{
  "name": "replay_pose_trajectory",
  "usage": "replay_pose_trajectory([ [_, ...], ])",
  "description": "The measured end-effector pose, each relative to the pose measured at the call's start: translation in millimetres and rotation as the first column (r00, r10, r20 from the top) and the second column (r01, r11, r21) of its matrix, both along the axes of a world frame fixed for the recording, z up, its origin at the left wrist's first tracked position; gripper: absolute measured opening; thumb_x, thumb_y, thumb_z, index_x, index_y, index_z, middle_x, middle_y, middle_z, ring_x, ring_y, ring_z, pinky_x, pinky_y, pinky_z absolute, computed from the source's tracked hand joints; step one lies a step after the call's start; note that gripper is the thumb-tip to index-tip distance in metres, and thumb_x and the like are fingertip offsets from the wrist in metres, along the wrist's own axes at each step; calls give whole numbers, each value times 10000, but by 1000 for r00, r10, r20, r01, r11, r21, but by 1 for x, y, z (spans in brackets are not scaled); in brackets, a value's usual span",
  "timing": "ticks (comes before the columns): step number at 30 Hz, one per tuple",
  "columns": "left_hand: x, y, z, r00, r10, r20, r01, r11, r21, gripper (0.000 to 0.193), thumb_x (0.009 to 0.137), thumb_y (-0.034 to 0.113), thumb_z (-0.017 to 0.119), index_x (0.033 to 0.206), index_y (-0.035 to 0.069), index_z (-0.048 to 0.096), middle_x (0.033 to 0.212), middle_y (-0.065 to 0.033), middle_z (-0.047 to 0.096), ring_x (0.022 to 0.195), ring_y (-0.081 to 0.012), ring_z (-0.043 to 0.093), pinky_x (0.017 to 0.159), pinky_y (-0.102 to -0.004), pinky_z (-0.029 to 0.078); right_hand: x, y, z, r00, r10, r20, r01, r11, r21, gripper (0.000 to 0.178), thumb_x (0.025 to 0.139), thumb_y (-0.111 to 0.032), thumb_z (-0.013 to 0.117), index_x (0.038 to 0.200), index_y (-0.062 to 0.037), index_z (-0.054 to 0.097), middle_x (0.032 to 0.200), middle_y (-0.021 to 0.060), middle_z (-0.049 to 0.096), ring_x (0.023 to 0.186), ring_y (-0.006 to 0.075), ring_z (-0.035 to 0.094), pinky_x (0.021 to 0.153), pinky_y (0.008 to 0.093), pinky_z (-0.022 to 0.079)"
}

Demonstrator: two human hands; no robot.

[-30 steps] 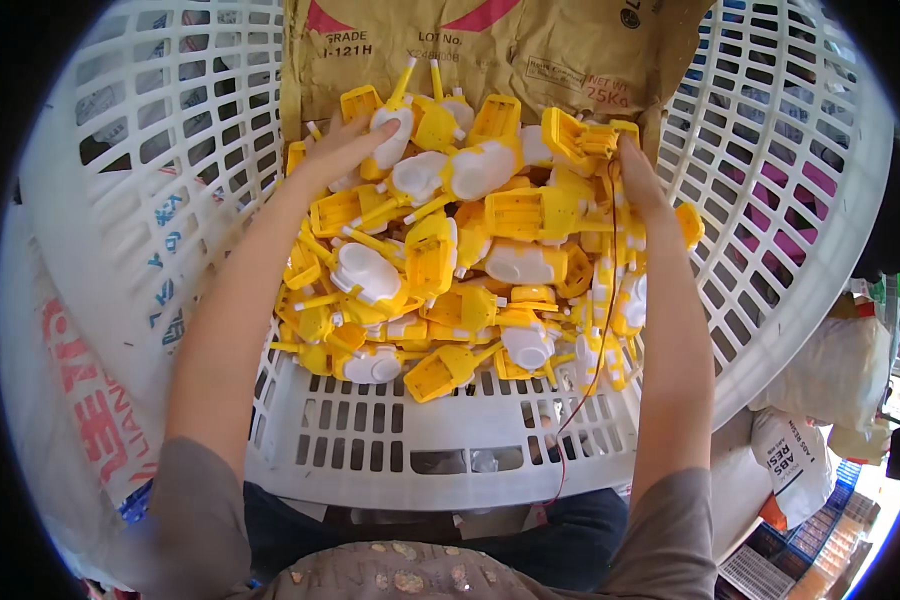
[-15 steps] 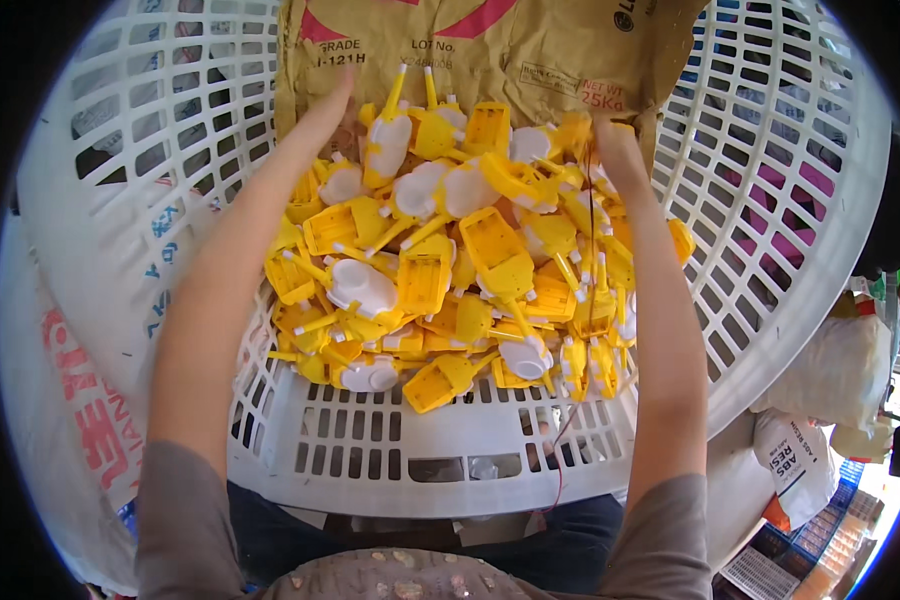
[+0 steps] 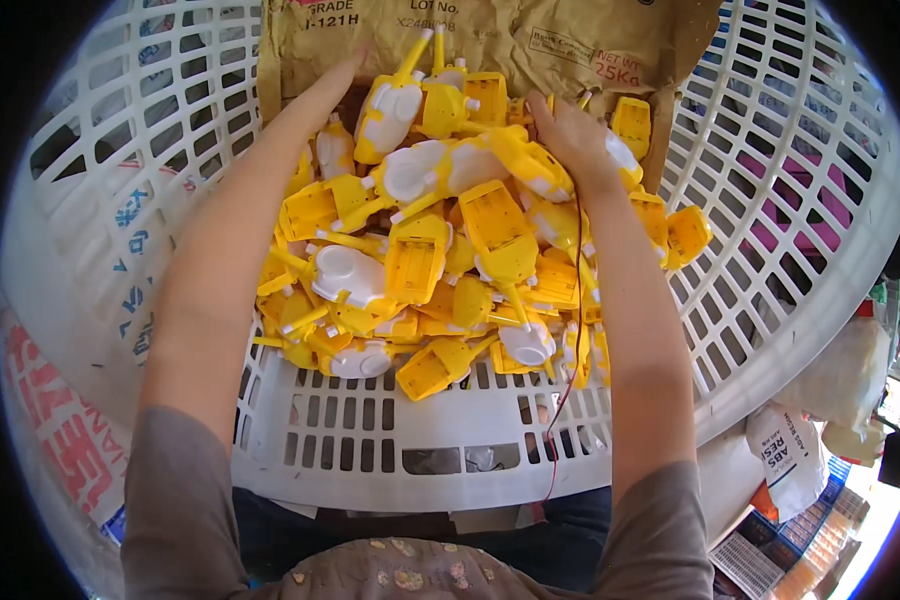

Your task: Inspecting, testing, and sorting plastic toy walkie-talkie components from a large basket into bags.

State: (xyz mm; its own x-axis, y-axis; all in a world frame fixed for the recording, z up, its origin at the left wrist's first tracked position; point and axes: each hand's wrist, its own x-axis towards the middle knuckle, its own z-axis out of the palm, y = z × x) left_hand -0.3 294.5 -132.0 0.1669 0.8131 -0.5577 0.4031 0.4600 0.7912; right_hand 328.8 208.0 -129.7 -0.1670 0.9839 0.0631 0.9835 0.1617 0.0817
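Observation:
A heap of yellow and white plastic housings (image 3: 415, 265), with hollow rectangular backs and narrow stems, lies in front of me on a brown paper sack (image 3: 490, 30) inside a white slotted basket (image 3: 345, 480). Both my arms stretch over it. At the heap's far left edge, my left hand (image 3: 346, 85) is beside the sack and a white-sided housing; its fingers are blurred and partly hidden. My right hand (image 3: 570, 135) rests among the housings at the far right, fingers stretched out and apart. A thin dark red wire (image 3: 572, 380) runs down beside my right forearm over the basket's front.
The basket's slotted walls (image 3: 760, 220) curve up on both sides. Left of it is a white plastic bag (image 3: 65, 420) with red print. To the right stand a white sack (image 3: 790, 455) and a blue crate (image 3: 815, 515). My lap is below the front rim.
My right hand has shifted left over the heap, and a few housings at the right now lie apart from it. The basket and sack appear slightly higher in view.

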Motion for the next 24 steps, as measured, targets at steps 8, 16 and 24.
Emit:
replay_pose_trajectory([
  [8,50,-96,55,987,76,145,-38,967,-250,572,824,620,388,1016,135,621,1032,-50,623,848,-159,587,706,-303,480,-12,-24,19,974,202,-105,-187,973,136,194,838,-254,444,1009,-227,531,808,117,605,750,328,612,669,523,435],
  [16,13,-67,-47,899,-5,438,141,950,-278,493,799,602,456,932,160,630,876,-24,652,736,-128,615,637,-294,506,-41,-65,48,796,4,-605,-28,999,-30,431,869,-425,399,952,-41,576,818,221,601,821,412,552,719,435,416],
  [24,24,-118,12,832,-163,531,322,921,-221,449,871,470,473,1109,98,553,977,-30,614,803,-108,595,703,-282,498,-74,-162,70,623,-98,-776,80,995,-61,298,876,-311,453,922,-41,570,872,161,612,890,352,539,950,437,322],
])
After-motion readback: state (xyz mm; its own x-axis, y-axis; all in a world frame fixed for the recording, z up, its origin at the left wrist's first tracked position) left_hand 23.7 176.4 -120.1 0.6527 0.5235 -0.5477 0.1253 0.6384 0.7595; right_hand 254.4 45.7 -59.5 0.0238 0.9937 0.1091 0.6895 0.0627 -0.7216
